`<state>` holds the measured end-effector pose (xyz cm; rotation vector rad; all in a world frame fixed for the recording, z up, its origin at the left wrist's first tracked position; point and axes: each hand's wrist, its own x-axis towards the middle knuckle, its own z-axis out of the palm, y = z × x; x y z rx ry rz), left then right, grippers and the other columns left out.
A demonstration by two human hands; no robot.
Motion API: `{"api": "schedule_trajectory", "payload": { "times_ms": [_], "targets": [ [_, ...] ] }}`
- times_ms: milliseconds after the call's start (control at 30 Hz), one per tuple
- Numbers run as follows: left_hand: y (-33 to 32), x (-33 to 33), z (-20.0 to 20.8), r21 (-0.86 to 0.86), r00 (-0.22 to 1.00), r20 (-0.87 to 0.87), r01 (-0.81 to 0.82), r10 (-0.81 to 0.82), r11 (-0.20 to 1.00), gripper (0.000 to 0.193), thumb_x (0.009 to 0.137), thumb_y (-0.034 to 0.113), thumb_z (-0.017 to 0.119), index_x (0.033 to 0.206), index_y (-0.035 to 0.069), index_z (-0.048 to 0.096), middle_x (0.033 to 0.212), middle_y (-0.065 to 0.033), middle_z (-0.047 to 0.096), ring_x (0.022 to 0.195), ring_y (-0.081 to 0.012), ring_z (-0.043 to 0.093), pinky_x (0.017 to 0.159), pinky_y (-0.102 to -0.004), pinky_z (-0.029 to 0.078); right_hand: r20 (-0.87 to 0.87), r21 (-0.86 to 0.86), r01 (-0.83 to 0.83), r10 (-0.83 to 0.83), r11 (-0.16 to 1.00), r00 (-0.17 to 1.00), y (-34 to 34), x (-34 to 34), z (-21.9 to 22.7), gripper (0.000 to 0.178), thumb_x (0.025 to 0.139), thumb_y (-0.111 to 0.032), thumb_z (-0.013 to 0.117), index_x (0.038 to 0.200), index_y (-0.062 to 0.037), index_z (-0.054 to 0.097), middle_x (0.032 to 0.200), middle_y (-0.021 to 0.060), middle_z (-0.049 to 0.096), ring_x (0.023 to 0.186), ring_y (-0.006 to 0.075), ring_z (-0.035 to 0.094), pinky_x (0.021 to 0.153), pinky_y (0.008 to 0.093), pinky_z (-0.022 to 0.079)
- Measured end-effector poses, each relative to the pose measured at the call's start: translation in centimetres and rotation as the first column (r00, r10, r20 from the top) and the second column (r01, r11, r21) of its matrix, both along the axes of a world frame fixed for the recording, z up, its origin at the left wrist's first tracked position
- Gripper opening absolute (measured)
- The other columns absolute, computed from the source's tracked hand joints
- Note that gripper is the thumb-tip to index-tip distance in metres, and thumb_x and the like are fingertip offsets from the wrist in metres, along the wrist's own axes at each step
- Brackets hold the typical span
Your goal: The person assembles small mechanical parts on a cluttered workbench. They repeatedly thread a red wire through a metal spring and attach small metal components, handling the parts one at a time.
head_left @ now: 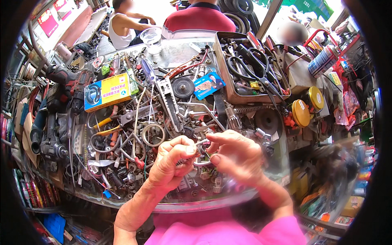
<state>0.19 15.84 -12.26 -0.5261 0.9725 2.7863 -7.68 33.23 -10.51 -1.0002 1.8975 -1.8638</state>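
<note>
My left hand [172,160] is closed, thumb and bent fingers pinching a small metal part [185,161]. Most of that part is hidden by the fingers, so its exact kind does not show. Just to the right, my right hand [239,157] has its thumb and forefinger apart, with nothing visible gripped between them. Both hands hover over the near half of a glass-topped table [228,201] heaped with loose hardware. A metal ring [154,134] lies beyond my left hand, and a long toothed metal piece [168,104] stretches away behind it.
A yellow and blue box [108,92] sits on the heap near power drills [77,83]. Far right stands a metal tray [232,96] with scissors [261,71]. Yellow round tins [301,113] and a spray can [323,61] are beyond. Two people sit behind a clear cup [151,37].
</note>
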Motion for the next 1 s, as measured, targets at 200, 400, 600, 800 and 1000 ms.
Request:
{"api": "schedule_trajectory", "payload": {
  "times_ms": [200, 400, 600, 800, 1000],
  "targets": [
    [0.4, 0.1, 0.1, -0.031, 0.999, 0.010, 0.038, -0.037, 0.999, 0.007, 0.080, 0.010, 0.066, 0.083, 0.005, 0.061, 0.071, 0.0027, 0.055, 0.044, 0.0001, 0.032, 0.039, -0.0166, 0.021, -0.196, 0.051, -0.008, 0.018, 0.999, 0.980, -0.1, -0.4, -0.2, 0.025, 0.080, -0.001, 0.070, 0.104, -0.0021, 0.065, 0.089, 0.0068, 0.062, 0.057, 0.0049, 0.058, 0.050, 0.0197, 0.045],
    [0.6, 0.1, -0.1, -0.065, 0.998, -0.015, 0.063, -0.064, 0.996, 0.007, 0.080, 0.009, 0.066, 0.083, 0.005, 0.061, 0.067, 0.0035, 0.053, 0.046, 0.0005, 0.033, 0.041, -0.0172, 0.021, -0.267, 0.071, 0.039, -0.019, 0.997, 0.963, 0.2, -0.4, -0.7, 0.026, 0.078, -0.008, 0.075, 0.099, -0.0004, 0.064, 0.084, 0.0072, 0.063, 0.053, 0.0076, 0.059, 0.050, 0.0210, 0.045],
    [1.1, 0.1, 0.3, -0.208, 0.986, -0.046, 0.146, -0.159, 0.967, 0.008, 0.082, 0.010, 0.066, 0.079, 0.004, 0.062, 0.065, 0.0058, 0.054, 0.053, 0.0008, 0.040, 0.047, -0.0168, 0.028, -0.242, 0.065, 0.062, -0.045, 0.996, 0.969, -0.1, -0.1, -0.7, 0.029, 0.081, -0.015, 0.073, 0.104, 0.0004, 0.063, 0.089, 0.0097, 0.063, 0.053, 0.0081, 0.059, 0.051, 0.0229, 0.047],
    [2.3, 0.4, 0.6, -0.394, 0.974, -0.111, 0.138, -0.197, 0.908, 0.008, 0.081, 0.007, 0.068, 0.076, 0.003, 0.063, 0.071, 0.0041, 0.058, 0.063, -0.0023, 0.048, 0.056, -0.0193, 0.038, -0.273, 0.061, 0.092, -0.072, 0.994, 0.959, -0.2, -0.5, -1.3, 0.027, 0.085, -0.017, 0.069, 0.103, 0.0019, 0.064, 0.090, 0.0098, 0.063, 0.057, 0.0078, 0.059, 0.052, 0.0224, 0.046],
    [0.6, 0.1, 0.7, -0.225, 0.993, -0.052, 0.091, -0.106, 0.970, 0.007, 0.081, 0.009, 0.067, 0.079, 0.004, 0.063, 0.065, 0.0050, 0.054, 0.052, 0.0011, 0.039, 0.046, -0.0172, 0.027, -0.077, 0.040, -0.087, 0.090, 0.995, 0.993, 0.3, -0.8, 0.5, 0.022, 0.084, -0.012, 0.070, 0.101, 0.0010, 0.064, 0.089, 0.0083, 0.064, 0.056, 0.0060, 0.057, 0.050, 0.0205, 0.044]
  ]
}}
